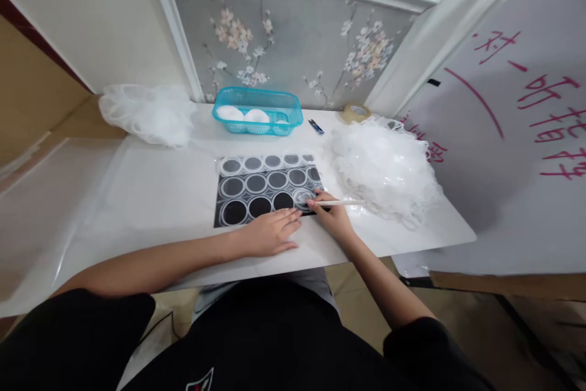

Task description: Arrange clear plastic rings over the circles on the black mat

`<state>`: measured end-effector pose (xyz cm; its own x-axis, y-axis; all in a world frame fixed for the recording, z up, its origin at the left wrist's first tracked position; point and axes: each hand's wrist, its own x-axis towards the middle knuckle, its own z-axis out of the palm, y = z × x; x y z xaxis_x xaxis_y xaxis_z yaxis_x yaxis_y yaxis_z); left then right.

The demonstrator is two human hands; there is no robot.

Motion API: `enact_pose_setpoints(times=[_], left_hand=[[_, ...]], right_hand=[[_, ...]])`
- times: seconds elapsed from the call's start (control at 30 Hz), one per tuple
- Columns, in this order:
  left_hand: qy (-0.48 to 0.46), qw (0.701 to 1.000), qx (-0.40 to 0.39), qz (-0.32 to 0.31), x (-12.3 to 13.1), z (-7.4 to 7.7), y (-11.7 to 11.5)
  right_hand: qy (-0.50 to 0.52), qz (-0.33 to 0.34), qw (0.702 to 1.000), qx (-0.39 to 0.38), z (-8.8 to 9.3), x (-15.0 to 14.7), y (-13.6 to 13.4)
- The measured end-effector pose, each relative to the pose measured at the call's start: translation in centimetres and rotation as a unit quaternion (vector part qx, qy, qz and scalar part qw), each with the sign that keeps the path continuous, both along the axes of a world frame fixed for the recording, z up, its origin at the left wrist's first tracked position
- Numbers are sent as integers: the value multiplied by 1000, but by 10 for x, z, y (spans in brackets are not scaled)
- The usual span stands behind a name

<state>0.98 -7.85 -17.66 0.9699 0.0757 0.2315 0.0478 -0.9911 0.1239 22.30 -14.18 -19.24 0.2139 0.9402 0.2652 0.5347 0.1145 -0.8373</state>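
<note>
A black sheet (272, 173) patterned with rows of white-ringed circles lies flat on the white table. My left hand (274, 231) rests palm down at its near edge, fingers stretched out over the lower border. In my right hand (330, 211), at the sheet's near right corner, the fingers pinch a thin white stick (343, 202) that points to the right. The fingertips touch a clear, whitish round piece (303, 198) over the last circle of the nearest row. Pale translucent material seems to cover the farther rows, while several near circles look plain black.
A large heap of white translucent rings (387, 168) sits to the right, and a bundled white mesh pile (149, 113) at the far left. Behind the sheet stand a blue plastic basket (257, 93) with white round pads, small snips (315, 127) and a tape roll (355, 113).
</note>
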Motion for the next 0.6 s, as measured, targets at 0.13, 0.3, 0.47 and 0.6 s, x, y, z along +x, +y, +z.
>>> enact_pose_setpoints(times=[0.13,0.3,0.47,0.6], left_hand=[[4,1000,28,7,19,-1,2],[-13,999,45,8,19,-4,2],[-13,1000,16,4,18,-3,4],[-8,1000,-15,11,19,-3,5]], right_hand=[[25,-3,1000,-9,0,2,4],[28,-5,1000,-10,2,4,4],[6,1,1000,-7,3,3,1],[-85,30,996,12,1,2,0]])
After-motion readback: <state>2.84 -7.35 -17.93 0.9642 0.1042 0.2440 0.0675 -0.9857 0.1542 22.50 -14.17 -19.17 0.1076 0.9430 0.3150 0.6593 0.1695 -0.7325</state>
